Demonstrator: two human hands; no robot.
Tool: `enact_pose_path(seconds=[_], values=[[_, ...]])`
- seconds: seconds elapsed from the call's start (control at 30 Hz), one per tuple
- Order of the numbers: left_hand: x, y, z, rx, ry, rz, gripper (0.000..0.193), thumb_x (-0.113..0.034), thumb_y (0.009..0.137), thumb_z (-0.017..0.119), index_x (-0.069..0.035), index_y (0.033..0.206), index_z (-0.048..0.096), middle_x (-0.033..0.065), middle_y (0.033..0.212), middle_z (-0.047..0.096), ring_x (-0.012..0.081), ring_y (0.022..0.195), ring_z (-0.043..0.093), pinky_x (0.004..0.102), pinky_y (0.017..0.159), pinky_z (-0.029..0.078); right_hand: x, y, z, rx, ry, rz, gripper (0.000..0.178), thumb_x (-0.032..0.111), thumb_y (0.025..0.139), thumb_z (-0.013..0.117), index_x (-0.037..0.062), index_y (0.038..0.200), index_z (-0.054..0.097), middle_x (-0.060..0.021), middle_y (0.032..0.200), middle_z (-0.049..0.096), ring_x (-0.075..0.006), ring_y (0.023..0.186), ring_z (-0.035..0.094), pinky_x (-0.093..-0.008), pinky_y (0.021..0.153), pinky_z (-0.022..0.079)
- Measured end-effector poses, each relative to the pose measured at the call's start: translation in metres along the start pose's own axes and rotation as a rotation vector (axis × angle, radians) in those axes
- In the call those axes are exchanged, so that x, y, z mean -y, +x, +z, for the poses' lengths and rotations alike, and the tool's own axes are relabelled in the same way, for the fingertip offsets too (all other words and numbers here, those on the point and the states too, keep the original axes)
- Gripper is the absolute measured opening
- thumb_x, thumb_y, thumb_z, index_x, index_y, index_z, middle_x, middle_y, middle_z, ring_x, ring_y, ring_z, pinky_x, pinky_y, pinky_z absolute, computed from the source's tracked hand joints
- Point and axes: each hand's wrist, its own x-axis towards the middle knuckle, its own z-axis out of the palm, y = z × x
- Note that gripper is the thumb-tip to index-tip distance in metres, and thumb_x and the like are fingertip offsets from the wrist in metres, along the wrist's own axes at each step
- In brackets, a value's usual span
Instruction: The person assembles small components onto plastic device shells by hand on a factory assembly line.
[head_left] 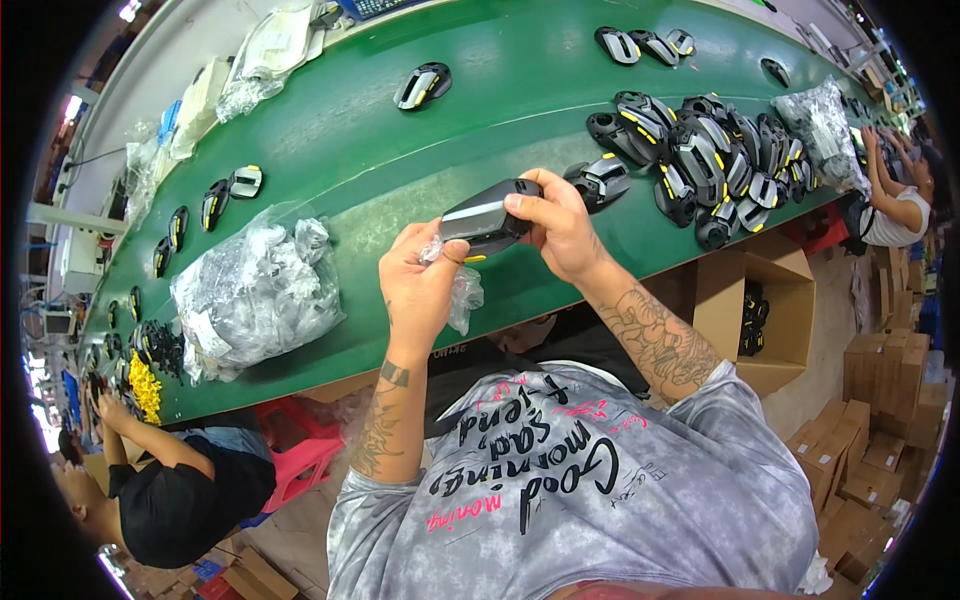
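Observation:
Over the green bench I hold a black-and-grey, mouse-shaped plastic housing (487,217) with a little yellow at its lower edge. My right hand (568,232) grips its right end, thumb on top and fingers behind. At the left end, my left hand (415,290) is closed on a small crumpled clear plastic bag (465,298) and touches the housing. What lies inside the bag is too unclear to name. Just right of my right hand, another such housing (598,182) rests on the bench, beside a large heap of similar housings (705,150).
A big clear bag of small wrapped parts (255,295) sits left on the green bench (385,170); another clear bag (822,130) lies right. Single housings dot the far side. An open cardboard box (780,365) stands below the edge. Co-workers sit at left (190,490) and right (900,205).

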Motion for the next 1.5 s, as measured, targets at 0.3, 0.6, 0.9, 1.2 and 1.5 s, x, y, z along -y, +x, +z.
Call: enact_pose_path(seconds=[0.3,0.6,0.9,1.2,1.5], values=[[0.082,0.135,-0.092,-0.512,-0.509,-0.43,0.017,-0.008,0.094,0.07,0.008,0.097,0.065,0.0141,0.08,0.066,0.0234,0.058,0.061,0.0398,0.052,0.051,-0.047,0.029,-0.035,-0.143,-0.344,-0.19,0.033,0.007,0.1,0.061,-0.0008,0.128,0.045,-0.0106,0.106,0.053,-0.0161,0.081,0.065,-0.0314,0.067,0.062],[0.039,0.041,-0.048,-0.196,0.869,0.089,0.02,-0.021,0.088,0.067,-0.001,0.087,0.069,0.0284,0.089,0.069,0.0477,0.086,0.068,0.0515,0.078,0.056,-0.054,0.016,-0.041,-0.111,-0.465,-0.243,0.009,0.005,0.098,0.065,0.0003,0.104,0.06,-0.0025,0.083,0.063,-0.0069,0.068,0.061,-0.0221,0.057,0.053],[-0.019,0.003,-0.14,-0.133,1.445,0.061,0.016,-0.019,0.082,0.074,-0.004,0.089,0.075,0.0187,0.087,0.073,0.0389,0.083,0.071,0.047,0.075,0.057,-0.054,0.016,-0.027,-0.1,-0.903,-0.419,0.008,0.005,0.093,0.069,-0.0005,0.095,0.062,-0.002,0.088,0.06,-0.0058,0.071,0.057,-0.0212,0.06,0.047],[-0.028,0.038,-0.131,-0.188,0.693,0.299,0.016,-0.008,0.086,0.078,0.004,0.097,0.075,0.0147,0.085,0.07,0.0238,0.065,0.067,0.0343,0.064,0.053,-0.048,0.009,-0.042,-0.099,-0.824,-0.287,0.012,0.009,0.095,0.068,-0.0001,0.103,0.065,-0.005,0.095,0.063,-0.0091,0.074,0.061,-0.0218,0.062,0.05],[-0.031,0.012,-0.029,0.058,-0.121,0.294,0.007,0.004,0.093,0.068,0.0,0.097,0.073,0.0128,0.111,0.067,0.0134,0.076,0.064,0.0245,0.064,0.049,0.054,-0.019,0.044,0.306,-0.005,0.246,0.03,0.019,0.102,0.063,-0.0026,0.122,0.063,-0.0126,0.103,0.071,-0.0157,0.076,0.071,-0.0261,0.054,0.055]])
